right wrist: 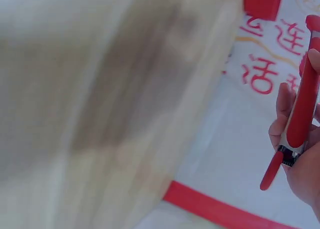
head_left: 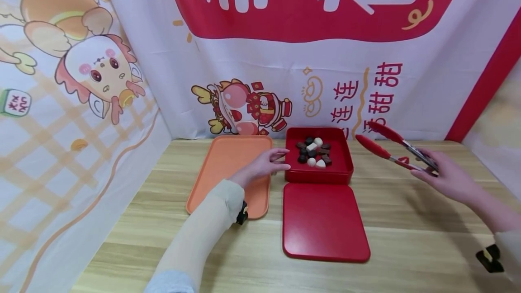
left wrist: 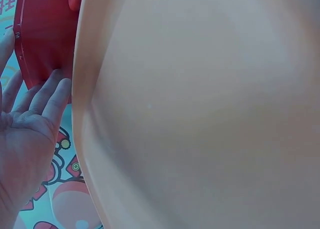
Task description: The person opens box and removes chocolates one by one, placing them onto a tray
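My left hand (head_left: 264, 163) is at the left side of a square red box (head_left: 319, 177), its relaxed fingers reaching to the box wall. In the left wrist view its fingers (left wrist: 47, 96) overlap the red side. Several dark, brown and white chocolates (head_left: 312, 153) lie grouped inside the box. Off to the right, my right hand (head_left: 445, 176) grips tongs (head_left: 414, 151) with red tips, their arms spread apart over the table. The right wrist view has the tongs' red handle (right wrist: 301, 114) running along the palm.
In front of the box lies its flat red lid (head_left: 323, 223). An orange tray (head_left: 225, 166) sits on the left, beneath my left forearm. A printed cloth backdrop (head_left: 252, 62) hangs behind the wooden table (head_left: 407, 238), with another cloth on the left.
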### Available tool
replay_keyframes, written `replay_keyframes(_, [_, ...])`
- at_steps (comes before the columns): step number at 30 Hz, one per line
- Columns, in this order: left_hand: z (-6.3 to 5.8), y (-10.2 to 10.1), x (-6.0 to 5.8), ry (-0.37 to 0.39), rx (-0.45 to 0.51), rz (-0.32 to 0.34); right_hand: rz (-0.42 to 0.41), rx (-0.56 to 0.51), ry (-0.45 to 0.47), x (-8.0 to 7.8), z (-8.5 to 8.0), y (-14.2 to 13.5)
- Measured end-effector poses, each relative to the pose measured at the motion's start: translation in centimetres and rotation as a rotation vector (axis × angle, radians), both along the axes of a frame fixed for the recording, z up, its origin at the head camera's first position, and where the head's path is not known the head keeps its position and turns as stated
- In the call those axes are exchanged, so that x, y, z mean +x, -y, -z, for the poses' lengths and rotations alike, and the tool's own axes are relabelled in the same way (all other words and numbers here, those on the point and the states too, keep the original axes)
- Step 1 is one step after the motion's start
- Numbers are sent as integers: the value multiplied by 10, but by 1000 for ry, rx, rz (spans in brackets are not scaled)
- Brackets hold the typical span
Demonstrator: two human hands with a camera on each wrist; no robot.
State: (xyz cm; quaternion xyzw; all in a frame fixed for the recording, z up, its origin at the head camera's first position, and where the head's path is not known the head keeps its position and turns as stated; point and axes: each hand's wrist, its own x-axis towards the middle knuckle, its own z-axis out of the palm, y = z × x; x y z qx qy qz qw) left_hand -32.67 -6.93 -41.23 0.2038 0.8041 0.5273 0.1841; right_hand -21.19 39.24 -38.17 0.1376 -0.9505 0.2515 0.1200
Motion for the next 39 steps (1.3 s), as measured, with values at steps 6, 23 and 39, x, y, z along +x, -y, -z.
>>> replay_keyframes(6, [2,1,-1,-6,-9,-11,1,36,42,-6,-22,20])
replay_keyframes(23, [2,-1,-1,-13,4,-2,41,146,27,-12,-38,41])
replay_keyframes(39, [1,0,0,6,-5,-12,-11,190,81,-31,-52,63])
